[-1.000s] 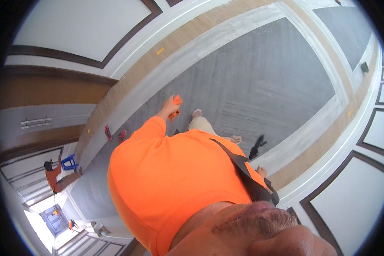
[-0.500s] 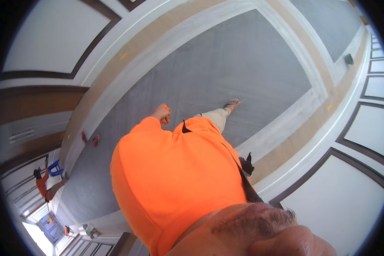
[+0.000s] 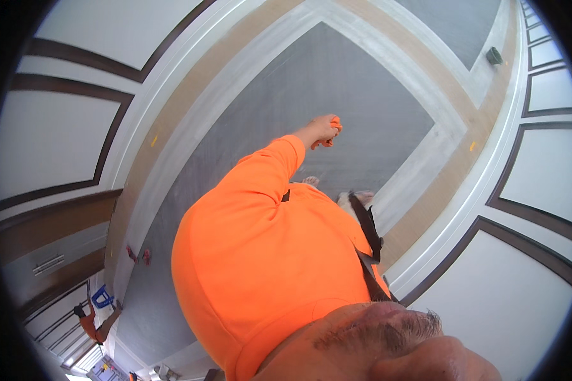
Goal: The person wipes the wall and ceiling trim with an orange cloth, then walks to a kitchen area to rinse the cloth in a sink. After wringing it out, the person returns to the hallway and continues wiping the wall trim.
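My left hand point(image 3: 325, 129) is out in front of my body at the end of a bent orange sleeve. Its fingers are closed round a bunched orange cloth point(image 3: 334, 132), part of which hangs below the fist over the grey floor. My right hand is hidden behind my torso. A dark strap and a black hanging item point(image 3: 370, 232) show at the front of my orange shirt point(image 3: 267, 254). Bare toes point(image 3: 311, 181) peek out past the shirt, beside a bit of beige trouser.
Grey floor point(image 3: 279, 95) is framed by pale and tan border bands. White panelled walls point(image 3: 57, 140) with dark trim line both sides. A dark green bucket point(image 3: 494, 56) stands far off at the right wall. Red slippers point(image 3: 146, 256) lie left. Another person point(image 3: 90, 322) is near a blue stool point(image 3: 101, 296).
My left hand has swung forward and to the right with the orange cloth still in it. My feet have changed position, and the surroundings have shifted in view.
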The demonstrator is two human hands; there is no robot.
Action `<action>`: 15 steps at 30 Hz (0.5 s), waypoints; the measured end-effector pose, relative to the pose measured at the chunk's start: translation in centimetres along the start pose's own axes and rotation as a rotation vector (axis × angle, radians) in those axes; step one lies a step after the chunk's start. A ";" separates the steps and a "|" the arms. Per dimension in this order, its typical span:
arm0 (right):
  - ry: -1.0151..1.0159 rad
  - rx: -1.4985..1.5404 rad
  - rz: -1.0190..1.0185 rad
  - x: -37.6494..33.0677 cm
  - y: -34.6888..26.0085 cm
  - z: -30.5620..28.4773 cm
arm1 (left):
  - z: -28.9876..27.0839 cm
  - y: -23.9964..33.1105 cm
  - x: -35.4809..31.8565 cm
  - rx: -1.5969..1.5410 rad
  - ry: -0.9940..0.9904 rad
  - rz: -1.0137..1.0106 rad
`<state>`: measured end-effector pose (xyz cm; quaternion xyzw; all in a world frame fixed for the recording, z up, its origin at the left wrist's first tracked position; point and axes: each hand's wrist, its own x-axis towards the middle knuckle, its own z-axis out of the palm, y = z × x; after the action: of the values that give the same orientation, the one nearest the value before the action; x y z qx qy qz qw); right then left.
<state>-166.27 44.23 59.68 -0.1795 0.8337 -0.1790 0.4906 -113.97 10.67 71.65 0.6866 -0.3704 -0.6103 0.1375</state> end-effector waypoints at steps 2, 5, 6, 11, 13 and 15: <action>0.006 0.045 0.018 2.5 -1.4 -1.0 | 2.3 4.5 1.6 0.002 0.003 0.060; -0.072 0.083 0.000 8.6 -5.7 -0.7 | 2.4 3.6 8.6 -0.040 0.015 0.199; -0.036 0.103 0.021 10.1 -5.9 -3.0 | 4.0 5.7 9.5 -0.015 -0.037 0.109; -0.113 0.136 0.057 19.4 -13.1 -7.4 | 2.5 -2.7 13.2 -0.104 0.125 -0.319; -0.064 0.149 0.088 23.4 -15.6 -12.4 | 5.5 -0.5 15.0 -0.173 0.083 -0.347; -0.047 0.189 0.119 28.1 -18.8 -16.8 | 7.6 2.2 16.1 -0.264 0.075 -0.364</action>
<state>-191.51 16.50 55.02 -0.0867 0.8107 -0.2229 0.5344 -122.20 0.28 59.53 0.7405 -0.1517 -0.6422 0.1276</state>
